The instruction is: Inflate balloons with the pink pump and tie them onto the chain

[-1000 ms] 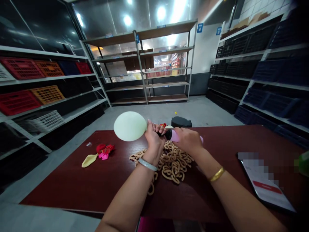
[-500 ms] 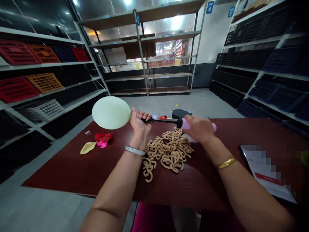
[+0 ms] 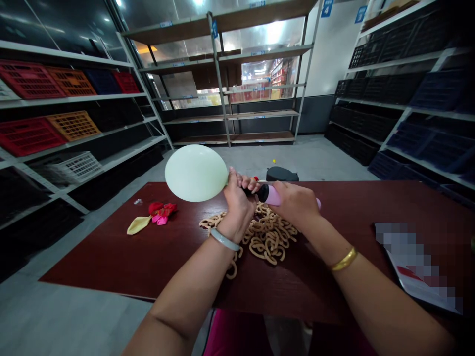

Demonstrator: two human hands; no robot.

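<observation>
A pale green, partly filled balloon (image 3: 196, 173) sticks out to the left of my left hand (image 3: 239, 198). Closed fingers there grip its neck together with the black end of a hand balloon pump (image 3: 273, 196). My right hand (image 3: 295, 201) is wrapped round the pump's pink barrel, whose rounded tip shows past the palm. The two hands are close together, with almost none of the pump's black rod showing between them. Under them lies a heap of tan, curved, ring-like snack pieces (image 3: 270, 243), partly hidden by my left wrist.
Flat yellow (image 3: 138, 225) and red and pink balloons (image 3: 162, 209) lie on the dark red table (image 3: 111, 262). A tablet-like flat object (image 3: 419, 272), partly blurred, rests at the right. A dark rounded object (image 3: 282, 174) is at the far edge. Shelves with crates (image 3: 74, 126) stand around.
My left hand, with the balloon, has moved right toward my right hand. The pump's black rod has slid into the barrel. The view has shifted slightly.
</observation>
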